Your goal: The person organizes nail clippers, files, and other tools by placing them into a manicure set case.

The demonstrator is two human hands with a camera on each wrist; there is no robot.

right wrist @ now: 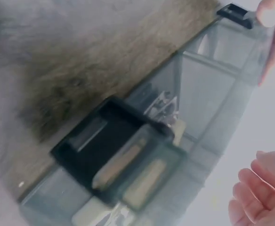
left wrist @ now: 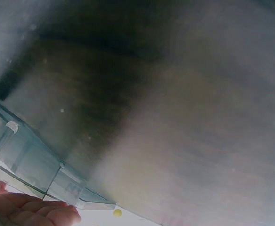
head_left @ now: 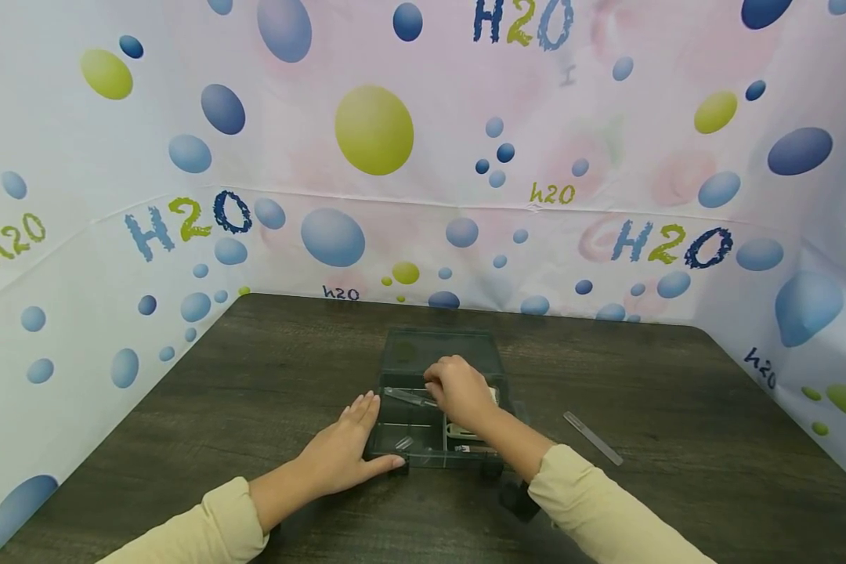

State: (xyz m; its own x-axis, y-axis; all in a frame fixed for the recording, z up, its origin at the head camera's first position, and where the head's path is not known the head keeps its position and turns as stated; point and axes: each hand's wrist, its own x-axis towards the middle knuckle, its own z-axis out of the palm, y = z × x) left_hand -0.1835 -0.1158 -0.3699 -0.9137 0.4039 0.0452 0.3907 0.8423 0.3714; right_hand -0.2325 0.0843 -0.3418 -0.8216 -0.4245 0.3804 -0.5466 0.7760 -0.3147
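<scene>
A see-through dark plastic case (head_left: 442, 458) with dividers sits on the table, its lid (head_left: 440, 352) folded back. My left hand (head_left: 341, 446) rests along the case's left side with straight fingers, the thumb at the front corner near a black latch. Over the case's back part is my right hand (head_left: 458, 388), its fingers bent; in the right wrist view the curled fingers (right wrist: 257, 193) show nothing between them, but the fingertips are partly hidden. A slim clear pointed item (head_left: 409, 397) lies in the back left compartment, near those fingers. Pale items (head_left: 461, 431) fill the right compartments.
Right of the case, a narrow clear strip (head_left: 592, 439) lies on the dark wooden table (head_left: 289, 368). A small clear piece (head_left: 404, 443) is in the front left compartment. White sheeting (head_left: 430, 258) printed with bubbles encloses the table's back and sides.
</scene>
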